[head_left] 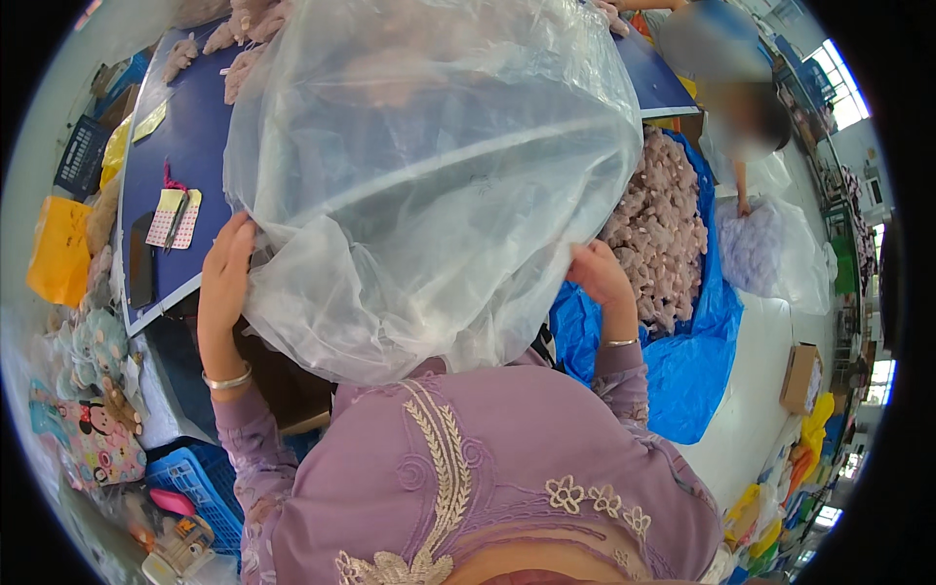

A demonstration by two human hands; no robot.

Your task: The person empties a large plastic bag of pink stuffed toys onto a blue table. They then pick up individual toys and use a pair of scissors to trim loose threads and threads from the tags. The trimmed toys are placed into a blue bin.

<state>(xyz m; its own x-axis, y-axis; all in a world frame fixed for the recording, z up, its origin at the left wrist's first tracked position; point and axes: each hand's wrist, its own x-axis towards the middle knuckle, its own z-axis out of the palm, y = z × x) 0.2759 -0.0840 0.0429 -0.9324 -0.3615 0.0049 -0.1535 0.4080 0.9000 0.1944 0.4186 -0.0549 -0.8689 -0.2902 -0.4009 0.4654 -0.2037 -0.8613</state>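
A large clear plastic bag spreads in front of me, puffed out over the blue table and hanging down to my chest. On its left side, my left hand is closed on the edge, with the fingers together and the thumb mostly hidden by the film. At the right edge, my right hand pinches the plastic between thumb and fingers. Through the film I make out the table's pale edge. Small pinkish-brown plush toys lie at the far left of the table.
On the blue table are a phone and a sticker sheet with a small tool. To the right, a blue sack holds many plush pieces. A co-worker at the far right touches a filled clear bag. A blue crate stands lower left.
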